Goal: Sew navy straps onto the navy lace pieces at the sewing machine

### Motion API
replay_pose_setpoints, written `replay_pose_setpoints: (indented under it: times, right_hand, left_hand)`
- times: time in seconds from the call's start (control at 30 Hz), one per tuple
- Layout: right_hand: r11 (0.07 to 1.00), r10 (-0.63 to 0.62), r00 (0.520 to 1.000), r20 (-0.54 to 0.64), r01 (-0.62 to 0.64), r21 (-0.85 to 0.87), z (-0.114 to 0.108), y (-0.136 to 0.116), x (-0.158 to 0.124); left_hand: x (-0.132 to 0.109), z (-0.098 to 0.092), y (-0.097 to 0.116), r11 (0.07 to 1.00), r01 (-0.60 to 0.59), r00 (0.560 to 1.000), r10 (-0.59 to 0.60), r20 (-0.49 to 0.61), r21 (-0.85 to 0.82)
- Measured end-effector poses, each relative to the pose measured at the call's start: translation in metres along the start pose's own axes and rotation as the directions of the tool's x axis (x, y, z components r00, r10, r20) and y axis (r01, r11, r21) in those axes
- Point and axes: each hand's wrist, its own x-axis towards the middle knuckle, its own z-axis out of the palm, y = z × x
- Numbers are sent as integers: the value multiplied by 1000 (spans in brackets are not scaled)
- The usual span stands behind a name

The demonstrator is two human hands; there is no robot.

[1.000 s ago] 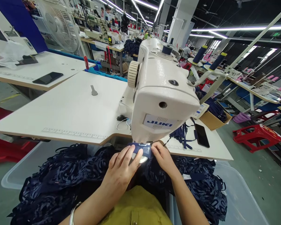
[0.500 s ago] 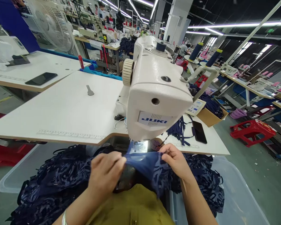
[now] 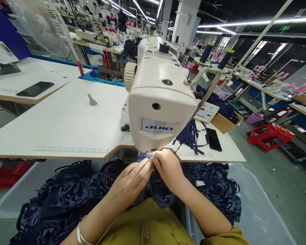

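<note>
Both hands meet at the front of a white sewing machine (image 3: pixel 163 98), just below its head. My left hand (image 3: pixel 136 178) has its fingers pressed together on the edge of a navy fabric piece (image 3: pixel 163 190). My right hand (image 3: pixel 168 168) pinches the same piece close beside the left fingertips. The fabric hangs down below the hands in front of my body, and part of it reaches the bright needle area. The needle and presser foot are hidden behind the machine head and my fingers.
Clear plastic bins (image 3: pixel 260 204) hold heaped navy garments (image 3: pixel 73 194) below the table edge. On the white tabletop (image 3: pixel 73 122) lie a small grey metal piece (image 3: pixel 92 100), navy straps (image 3: pixel 190 136) and a phone (image 3: pixel 213 139). A cardboard box (image 3: pixel 225 122) stands at the right.
The hands have come together and moved up to the machine. The fabric, stretched between them before, is now gathered at the needle area. The head view has shifted slightly.
</note>
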Motion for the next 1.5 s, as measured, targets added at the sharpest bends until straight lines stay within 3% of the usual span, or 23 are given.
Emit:
replay_pose_setpoints:
  times: [0.1, 0.2, 0.3, 0.47, 1.1, 1.27, 1.37, 1.5]
  right_hand:
    - [905, 267, 958, 106, -287, 315, -1, 8, -4]
    - [729, 325, 898, 297, -438, 526, 1, 17, -6]
    - [648, 339, 876, 343, -482, 589, 2, 21, -3]
    - [717, 321, 912, 255, -410, 564, 2, 17, 6]
    - [765, 335, 916, 223, -402, 504, 8, 19, 9]
    - [787, 295, 936, 194, -353, 506, 7, 20, 9]
    - [795, 305, 936, 177, -352, 494, 8, 33, 11]
    - [828, 456, 884, 106, -465, 315, 6, 81, 14]
  left_hand:
    - [-1, 6, 5, 992, 108, 994, -110, -26, -58]
    - [-4, 6, 6, 975, 179, 983, -182, -9, -132]
    - [-5, 2, 4, 958, 228, 972, -234, -11, -173]
    - [-6, 2, -1, 953, 255, 966, -259, 0, -165]
    - [-4, 2, 0, 958, 275, 961, -275, 3, -78]
    - [-12, 4, -8, 991, 135, 991, -135, -11, 18]
    - [-14, 9, -14, 993, 113, 993, -111, -30, 41]
    - [-13, 11, -14, 994, 109, 994, -109, 6, 27]
